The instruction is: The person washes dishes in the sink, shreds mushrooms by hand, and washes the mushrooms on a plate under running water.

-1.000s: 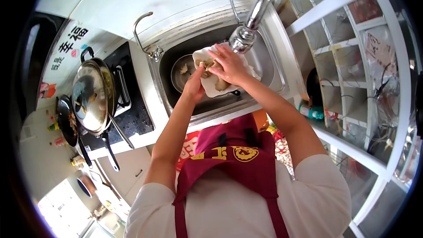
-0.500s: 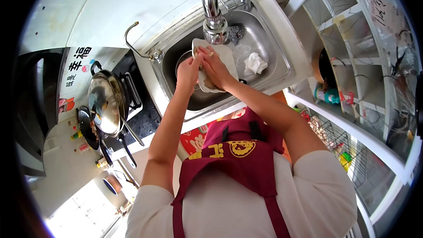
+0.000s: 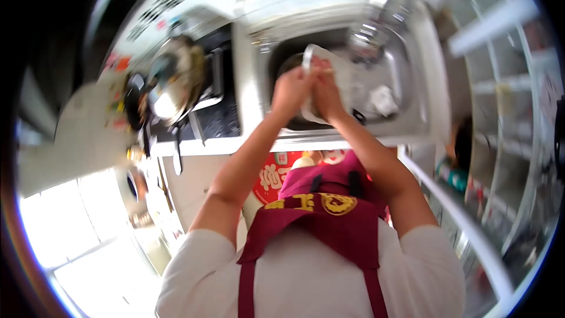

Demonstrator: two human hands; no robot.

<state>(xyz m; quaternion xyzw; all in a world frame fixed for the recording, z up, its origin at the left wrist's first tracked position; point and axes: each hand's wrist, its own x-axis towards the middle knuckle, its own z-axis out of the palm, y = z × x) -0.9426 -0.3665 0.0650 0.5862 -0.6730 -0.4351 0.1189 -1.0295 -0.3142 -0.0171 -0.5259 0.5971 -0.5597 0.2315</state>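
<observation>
Over the metal sink (image 3: pixel 432 103), my two hands meet at a whitish, flat piece that looks like a cloth (image 3: pixel 346 73). My left hand (image 3: pixel 292 91) is closed at its left edge. Beside it, my right hand (image 3: pixel 326 95) is pressed against the piece, its fingers bent and blurred by motion. A round metal rim (image 3: pixel 289 63) shows partly behind my left hand. Close to my right wrist is a small black thing (image 3: pixel 358 116) that I cannot make out. To the right, a crumpled white cloth (image 3: pixel 384 100) lies on the sink floor.
A chrome faucet (image 3: pixel 368 38) hangs over the sink's back part. On the left, a lidded pan (image 3: pixel 170 85) stands on the stove, with handles pointing toward me. A white shelf rack (image 3: pixel 500 88) rises on the right. The view is blurred.
The view has turned and shifted, so the sink sits further right and more level. My hands stay together on the whitish piece. The crumpled cloth is still in the sink.
</observation>
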